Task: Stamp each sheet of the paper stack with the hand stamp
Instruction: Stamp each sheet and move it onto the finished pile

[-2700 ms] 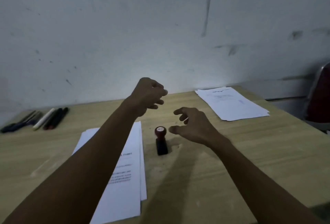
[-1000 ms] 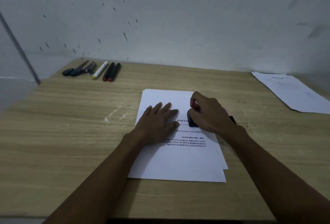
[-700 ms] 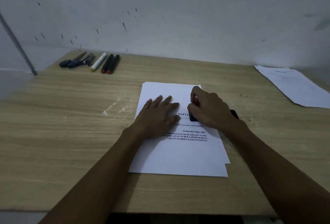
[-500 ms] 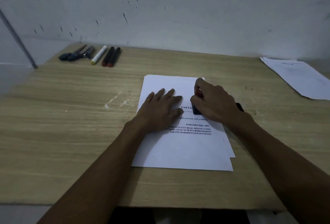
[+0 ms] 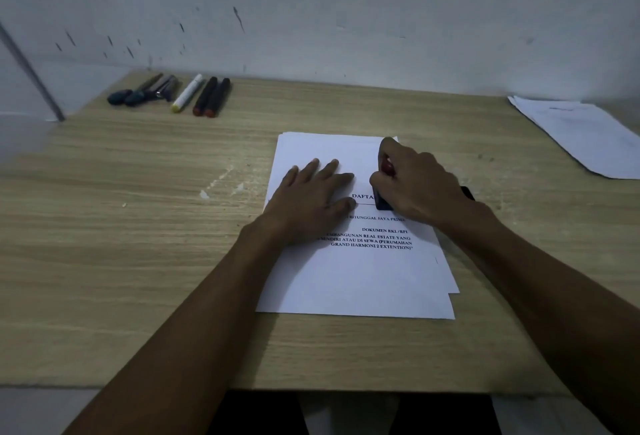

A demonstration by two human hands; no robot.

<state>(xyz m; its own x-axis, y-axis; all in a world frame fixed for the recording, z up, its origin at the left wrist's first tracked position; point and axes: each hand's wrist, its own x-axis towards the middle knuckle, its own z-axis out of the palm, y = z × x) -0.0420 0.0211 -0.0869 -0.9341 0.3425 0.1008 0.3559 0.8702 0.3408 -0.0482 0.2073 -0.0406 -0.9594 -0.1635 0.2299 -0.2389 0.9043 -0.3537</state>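
A stack of white printed sheets (image 5: 356, 278) lies in the middle of the wooden table (image 5: 138, 226). My left hand (image 5: 311, 199) rests flat on the top sheet with its fingers straight. My right hand (image 5: 415, 188) grips the hand stamp (image 5: 383, 202), a black body with a red knob, standing upright on the sheet's heading. Most of the stamp is hidden under my fingers.
Several pens and markers (image 5: 194, 97) lie in a row at the table's far left. A second pile of white sheets (image 5: 581, 133) sits at the far right corner. A wall runs right behind the table. The table's front edge is close to me.
Since 2.7 s ago my right hand has taken the stamp and set it on the top sheet, and my left hand has come flat onto the paper. Over the last second both hands stay put.
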